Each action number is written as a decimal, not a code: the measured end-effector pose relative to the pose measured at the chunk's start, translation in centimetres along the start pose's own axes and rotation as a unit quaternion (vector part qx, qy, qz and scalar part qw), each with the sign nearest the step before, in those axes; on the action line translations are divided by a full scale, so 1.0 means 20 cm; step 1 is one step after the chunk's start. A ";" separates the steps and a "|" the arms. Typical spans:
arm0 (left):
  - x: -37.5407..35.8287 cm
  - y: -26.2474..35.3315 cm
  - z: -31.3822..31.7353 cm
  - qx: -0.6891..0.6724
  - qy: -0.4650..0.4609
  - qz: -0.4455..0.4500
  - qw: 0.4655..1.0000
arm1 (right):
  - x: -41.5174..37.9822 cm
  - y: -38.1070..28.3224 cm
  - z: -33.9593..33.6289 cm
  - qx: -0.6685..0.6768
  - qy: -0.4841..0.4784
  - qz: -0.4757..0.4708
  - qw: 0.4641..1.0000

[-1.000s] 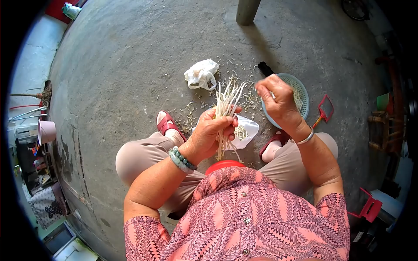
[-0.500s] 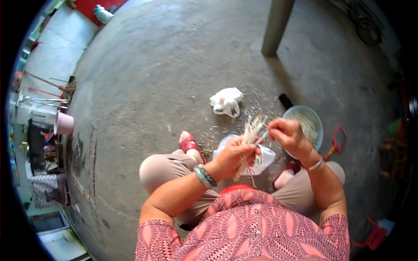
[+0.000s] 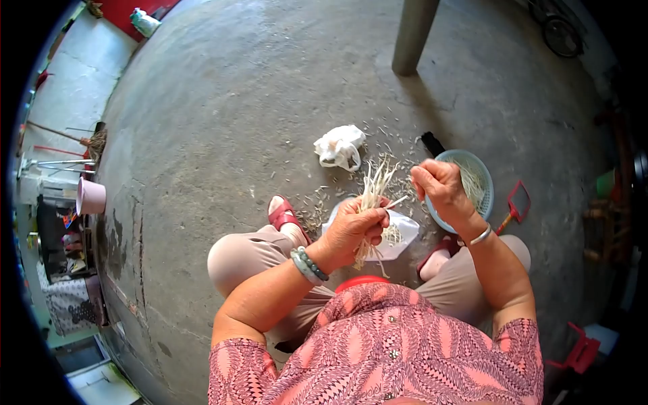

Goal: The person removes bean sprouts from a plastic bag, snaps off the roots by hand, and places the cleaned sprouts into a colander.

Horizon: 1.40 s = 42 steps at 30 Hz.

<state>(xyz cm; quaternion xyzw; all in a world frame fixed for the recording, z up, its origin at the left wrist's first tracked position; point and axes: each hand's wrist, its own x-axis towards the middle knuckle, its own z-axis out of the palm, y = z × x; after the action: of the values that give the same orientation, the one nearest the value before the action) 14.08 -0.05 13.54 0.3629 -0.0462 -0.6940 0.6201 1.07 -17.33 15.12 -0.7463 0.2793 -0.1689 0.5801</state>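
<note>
My left hand (image 3: 345, 234) is wrapped round a bundle of pale, thin stalks (image 3: 376, 183), fanned out above the fist and hanging below it. One thicker stalk sticks out sideways past the thumb, toward my right hand (image 3: 443, 189). That hand is raised a short distance away, its fingers curled and pressed together; whatever is in them is hidden. Under the left hand a white plastic sheet or bag (image 3: 407, 237) carries more pale pieces. Beside the right hand stands a light blue basin (image 3: 491, 196) holding pale strands (image 3: 471, 183).
A crumpled white plastic bag (image 3: 339, 146) lies ahead among many small scattered bits. Near the basin are a black object (image 3: 432, 143) and a red-framed swatter (image 3: 518, 201). A post (image 3: 413, 40) rises farther off. At left stands a pink bucket (image 3: 90, 197).
My right hand has drawn up and away from the stalk it was touching by the bundle. The left hand keeps its hold. The whole view has shifted slightly.
</note>
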 end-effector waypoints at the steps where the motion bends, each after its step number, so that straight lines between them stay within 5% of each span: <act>1: -0.01 0.00 0.00 -0.006 -0.007 -0.007 1.000 | 0.01 0.00 0.00 0.007 -0.014 -0.021 1.000; 7: -0.01 0.00 0.02 0.025 -0.030 -0.015 0.999 | -0.01 -0.07 -0.02 0.151 -0.145 0.061 0.976; 21: -0.02 0.01 0.06 0.021 0.043 0.037 0.998 | -0.02 -0.07 -0.02 0.134 -0.128 0.023 0.982; 24: -0.02 0.01 0.04 0.052 0.030 0.033 0.998 | -0.02 -0.06 -0.01 -0.053 -0.087 -0.112 0.988; 27: -0.01 0.01 0.02 0.067 0.019 0.021 0.997 | -0.01 -0.02 0.00 -0.357 0.001 -0.323 0.876; 28: -0.02 0.01 0.02 0.069 0.014 0.012 0.997 | -0.01 -0.01 0.01 -0.363 0.006 -0.293 0.885; 31: -0.02 0.01 0.02 0.079 -0.001 -0.004 0.997 | -0.01 -0.05 0.05 -0.101 0.015 -0.150 0.983; 35: -0.01 -0.01 0.02 0.095 -0.011 -0.003 0.995 | -0.01 -0.02 0.03 0.097 -0.102 -0.010 0.990; 42: -0.01 -0.01 0.02 0.065 0.021 0.009 0.998 | -0.02 -0.05 0.01 0.043 -0.079 -0.022 0.996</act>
<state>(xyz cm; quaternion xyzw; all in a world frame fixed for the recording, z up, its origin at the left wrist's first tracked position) 13.57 -0.02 13.84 0.4165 -0.0817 -0.6764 0.6019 1.21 -16.74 16.12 -0.7378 0.2086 -0.1338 0.6280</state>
